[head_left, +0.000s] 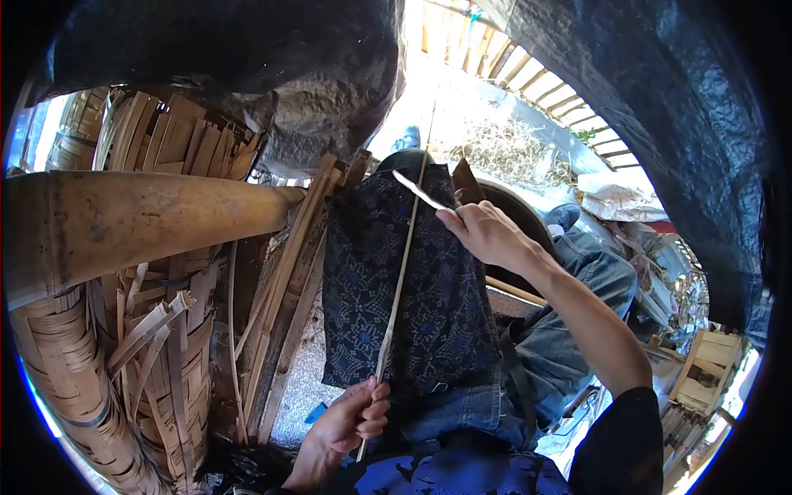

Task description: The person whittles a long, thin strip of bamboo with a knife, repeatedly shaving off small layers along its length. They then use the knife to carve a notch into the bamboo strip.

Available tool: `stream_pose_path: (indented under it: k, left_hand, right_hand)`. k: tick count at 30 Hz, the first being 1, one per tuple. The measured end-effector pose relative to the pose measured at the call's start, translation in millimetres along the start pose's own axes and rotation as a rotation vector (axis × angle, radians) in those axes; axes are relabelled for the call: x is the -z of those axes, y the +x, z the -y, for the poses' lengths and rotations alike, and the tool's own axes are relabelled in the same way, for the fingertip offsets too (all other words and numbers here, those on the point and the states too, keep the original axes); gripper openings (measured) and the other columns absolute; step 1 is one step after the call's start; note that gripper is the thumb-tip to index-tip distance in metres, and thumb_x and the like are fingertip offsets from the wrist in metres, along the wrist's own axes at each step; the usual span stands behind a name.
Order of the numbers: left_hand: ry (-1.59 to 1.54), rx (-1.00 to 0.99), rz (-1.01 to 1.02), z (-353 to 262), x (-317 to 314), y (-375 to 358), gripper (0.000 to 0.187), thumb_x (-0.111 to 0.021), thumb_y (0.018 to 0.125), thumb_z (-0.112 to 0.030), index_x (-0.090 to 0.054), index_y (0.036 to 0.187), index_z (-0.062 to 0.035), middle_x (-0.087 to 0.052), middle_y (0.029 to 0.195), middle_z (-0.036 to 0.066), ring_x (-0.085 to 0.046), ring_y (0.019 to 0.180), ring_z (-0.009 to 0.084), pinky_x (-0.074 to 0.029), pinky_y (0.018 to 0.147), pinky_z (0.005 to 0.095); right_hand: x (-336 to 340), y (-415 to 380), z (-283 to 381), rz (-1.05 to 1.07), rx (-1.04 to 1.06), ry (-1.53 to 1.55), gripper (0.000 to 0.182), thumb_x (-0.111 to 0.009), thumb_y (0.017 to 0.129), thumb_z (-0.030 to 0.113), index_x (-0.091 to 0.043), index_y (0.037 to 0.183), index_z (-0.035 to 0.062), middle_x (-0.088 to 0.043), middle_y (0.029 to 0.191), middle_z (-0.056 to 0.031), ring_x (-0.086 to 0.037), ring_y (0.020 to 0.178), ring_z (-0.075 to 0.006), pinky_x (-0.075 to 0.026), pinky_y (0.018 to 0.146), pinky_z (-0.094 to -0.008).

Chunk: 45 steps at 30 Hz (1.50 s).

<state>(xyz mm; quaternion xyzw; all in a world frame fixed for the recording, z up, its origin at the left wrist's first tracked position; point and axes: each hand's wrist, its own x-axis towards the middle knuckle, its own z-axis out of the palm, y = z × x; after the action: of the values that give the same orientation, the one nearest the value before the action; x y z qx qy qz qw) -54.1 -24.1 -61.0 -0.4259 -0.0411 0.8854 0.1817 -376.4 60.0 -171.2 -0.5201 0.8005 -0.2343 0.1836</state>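
Gripping one long, thin, pale strip (401, 280), the left hand (355, 417) has its fingers closed around it near the cloth's near edge. Farther off and to the right, the right hand (488, 233) has its fingers clamped on one knife (417, 190); the narrow, shiny blade crosses the strip in view, though whether they touch cannot be told. Both lie over one dark, flower-patterned cloth (363, 272) draped across blue denim trousers (598, 264). At left, one thick, smooth, round bamboo pole (157, 219) passes above woven, flat-slatted basketwork (70, 371).
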Motion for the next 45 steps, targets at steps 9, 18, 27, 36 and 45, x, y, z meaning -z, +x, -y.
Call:
stream_pose_path:
  k: [9,18,27,36,45]
  left_hand:
    - [-0.01,0.028,-0.017,21.3,22.0,-26.9,0.025,-0.033,0.099,-0.029,-0.042,0.085,-0.0102,-0.034,0.06,-0.003,-0.025,0.045,0.0063,-0.021,0.04,0.0203]
    - [0.354,-0.116,-0.264,13.4,-9.4,-5.1,0.026,-0.039,0.097,-0.031,-0.048,0.088,-0.0085,-0.032,0.057,-0.005,-0.026,0.045,0.0048,-0.023,0.041,0.0204]
    - [0.877,-0.399,-0.521,30.1,-14.9,4.9,0.026,-0.04,0.097,-0.025,-0.05,0.086,-0.0033,-0.04,0.055,-0.004,-0.035,0.044,0.0045,-0.027,0.041,0.0214]
    - [1.177,-0.621,-0.591,37.9,-9.5,18.5,0.022,-0.043,0.096,-0.019,-0.052,0.086,-0.0004,-0.044,0.055,0.001,-0.039,0.045,0.0069,-0.031,0.042,0.0258]
    - [0.908,-0.476,-0.532,42.7,-16.8,15.4,0.022,-0.041,0.096,-0.019,-0.055,0.097,-0.0015,-0.052,0.067,0.002,-0.045,0.056,0.0119,-0.034,0.051,0.024]
  right_hand:
    - [28.6,51.2,-65.5,0.028,-0.679,0.144,0.06,-0.029,0.097,0.046,-0.054,0.069,-0.0009,-0.054,0.055,-0.0175,-0.058,0.053,-0.0271,-0.047,0.057,-0.0417]
    - [50.2,-32.1,34.9,0.17,-0.107,0.197,0.04,-0.042,0.095,0.031,-0.054,0.069,0.003,-0.047,0.042,-0.0085,-0.05,0.035,-0.0164,-0.041,0.035,-0.0335]
    - [55.0,-24.4,39.0,0.166,-0.091,-0.289,0.044,-0.045,0.094,0.034,-0.054,0.063,0.0039,-0.052,0.044,-0.0083,-0.057,0.04,-0.0206,-0.048,0.039,-0.0332]
    - [55.9,-40.1,54.9,0.235,-0.081,-0.026,0.05,-0.045,0.093,0.037,-0.053,0.057,0.0035,-0.049,0.042,-0.0108,-0.054,0.037,-0.0244,-0.046,0.038,-0.0365]
    - [42.1,-54.0,56.7,0.119,-0.137,-0.102,0.047,-0.047,0.093,0.035,-0.052,0.06,0.0028,-0.049,0.043,-0.0111,-0.053,0.036,-0.0246,-0.043,0.036,-0.0371]
